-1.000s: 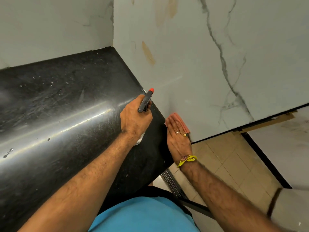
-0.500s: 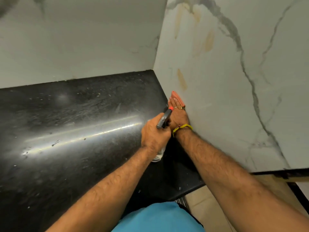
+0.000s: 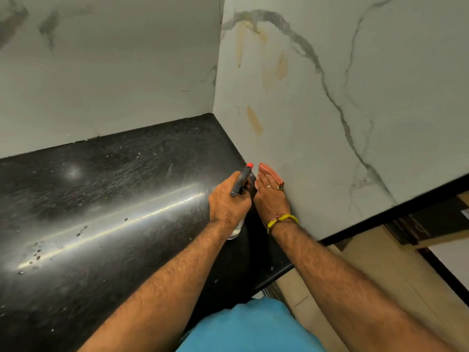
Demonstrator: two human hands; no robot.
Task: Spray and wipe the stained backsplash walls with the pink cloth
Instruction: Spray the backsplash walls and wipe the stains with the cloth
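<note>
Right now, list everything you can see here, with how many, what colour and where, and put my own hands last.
Cloth: one, pink, flat against the right wall, just above the counter.
Spray bottle: one, dark head with an orange-red nozzle, clear body, upright over the counter near the right wall.
Stains: several, yellowish brown, on the right wall above the cloth.
Walls: two, white with grey veins, meeting in a corner.
Counter: one, black and shiny, speckled with droplets.
Floor: beige tiles, lower right.
Wristband: one, yellow, on the right wrist.
Rings: two, on the right hand's fingers.
Shirt: blue, bottom edge.
Left hand: grip on the spray bottle.
Right hand: presses the cloth to the wall.
</note>
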